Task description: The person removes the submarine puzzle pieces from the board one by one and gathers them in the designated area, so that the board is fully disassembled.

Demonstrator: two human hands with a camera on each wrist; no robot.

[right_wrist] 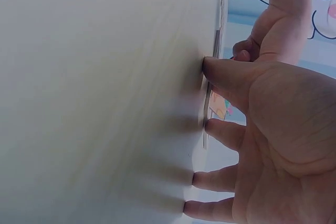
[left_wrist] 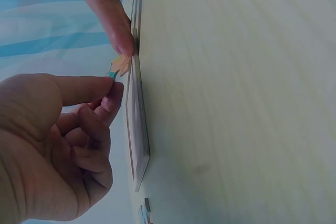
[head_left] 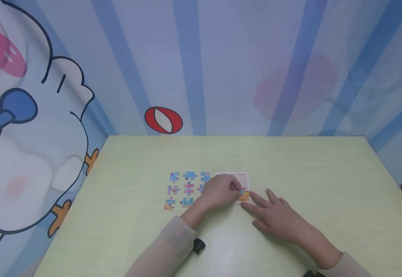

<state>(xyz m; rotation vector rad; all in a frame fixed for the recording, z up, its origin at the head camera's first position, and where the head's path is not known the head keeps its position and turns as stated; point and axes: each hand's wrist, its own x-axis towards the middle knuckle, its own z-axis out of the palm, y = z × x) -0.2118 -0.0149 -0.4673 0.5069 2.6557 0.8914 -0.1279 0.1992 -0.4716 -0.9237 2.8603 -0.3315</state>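
My left hand pinches an orange and teal puzzle piece between thumb and fingertip. The piece stands tilted at the near right corner of a shallow white puzzle frame; the left wrist view shows it partly raised from the frame. My right hand lies with spread fingers at that same corner. Its fingertips touch the frame's edge and the table, as the right wrist view shows. Left of the frame, several loose puzzle pieces lie in rows, some partly hidden behind my left hand.
The pale yellow-green table reaches back to a blue striped cloth backdrop with cartoon figures. Dark wrist-camera parts show under both sleeves.
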